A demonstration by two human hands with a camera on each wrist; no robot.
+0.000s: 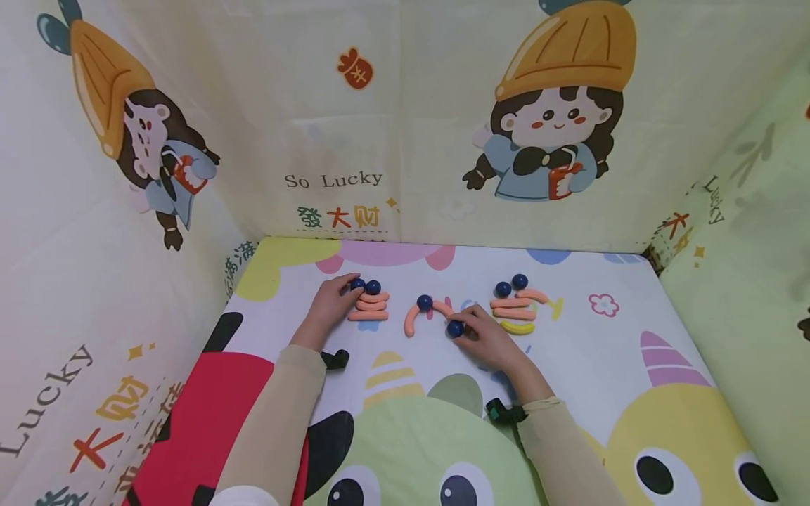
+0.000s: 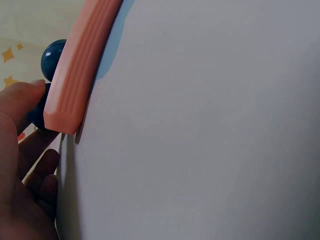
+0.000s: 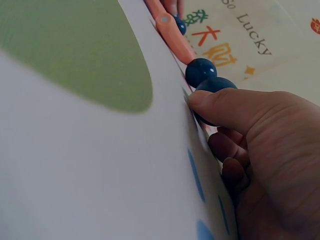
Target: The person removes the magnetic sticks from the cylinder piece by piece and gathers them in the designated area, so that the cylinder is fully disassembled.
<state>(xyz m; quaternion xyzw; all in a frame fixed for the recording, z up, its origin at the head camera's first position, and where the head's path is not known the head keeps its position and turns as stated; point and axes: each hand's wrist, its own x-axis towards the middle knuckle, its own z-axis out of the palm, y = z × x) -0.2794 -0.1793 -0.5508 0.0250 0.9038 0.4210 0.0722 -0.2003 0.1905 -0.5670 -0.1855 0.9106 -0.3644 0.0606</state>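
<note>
At the left group of pink sticks (image 1: 369, 316), my left hand (image 1: 334, 307) pinches a dark blue ball (image 1: 357, 284) between thumb and fingers. Another dark blue ball (image 1: 373, 287) is right beside it. In the left wrist view, a ribbed pink stick (image 2: 75, 75) partly hides the held ball (image 2: 38, 112). My right hand (image 1: 492, 339) pinches a dark blue ball (image 1: 455, 329) near the end of a curved pink stick (image 1: 442, 308). A third dark blue ball (image 1: 425, 303) sits between that stick and another curved one (image 1: 410, 320).
Right of the middle pieces lie straight pink sticks (image 1: 514, 313), a curved pink stick (image 1: 533, 296), a yellow curved stick (image 1: 517, 327) and two dark blue balls (image 1: 503, 289). Printed cloth covers the table (image 1: 569, 351), and printed sheets (image 1: 430, 140) stand around it.
</note>
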